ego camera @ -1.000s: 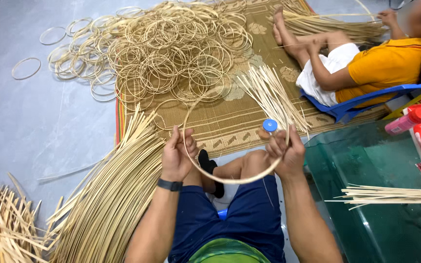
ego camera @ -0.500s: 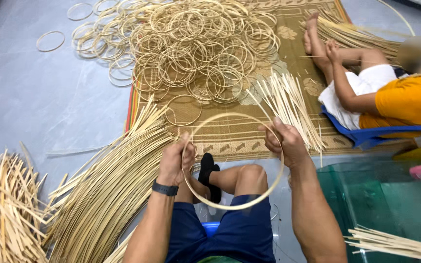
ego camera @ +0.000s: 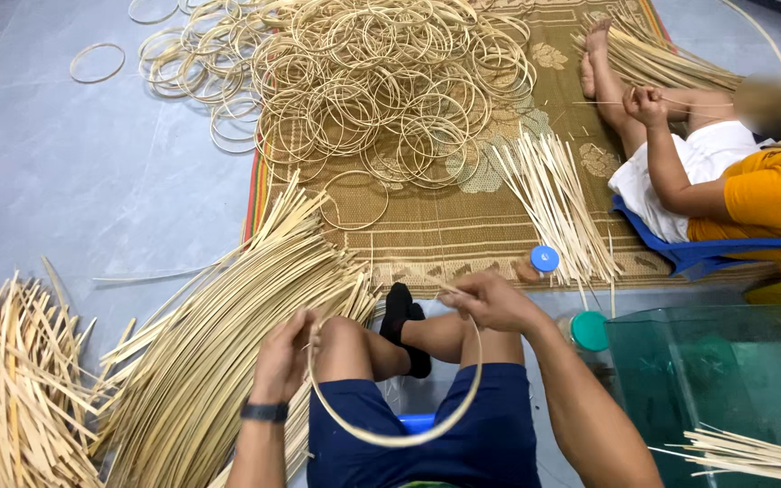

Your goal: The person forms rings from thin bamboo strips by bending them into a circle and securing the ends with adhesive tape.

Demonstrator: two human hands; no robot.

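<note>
A thin pale cane strip is bent into a hoop point(ego camera: 390, 440) over my lap. My left hand point(ego camera: 284, 355) grips the hoop's left side above my knee. My right hand point(ego camera: 490, 301) pinches its top right part, where the ends meet. Both hands are closed on the hoop. I sit on a low blue stool point(ego camera: 416, 422) in dark blue shorts, with my legs crossed and a black sock on one foot.
A long bundle of cane strips point(ego camera: 219, 352) lies at my left, and a rougher heap point(ego camera: 20, 389) further left. Several finished hoops point(ego camera: 363, 81) are piled on a woven mat point(ego camera: 463, 226). Cut sticks point(ego camera: 558, 203), a blue-capped bottle point(ego camera: 542, 262), a glass tank point(ego camera: 716, 380). Another person in orange point(ego camera: 752, 190) sits right.
The hoop has come down from chest height to my lap. My hands have drawn closer together and it looks smaller. The camera view has shifted toward the right.
</note>
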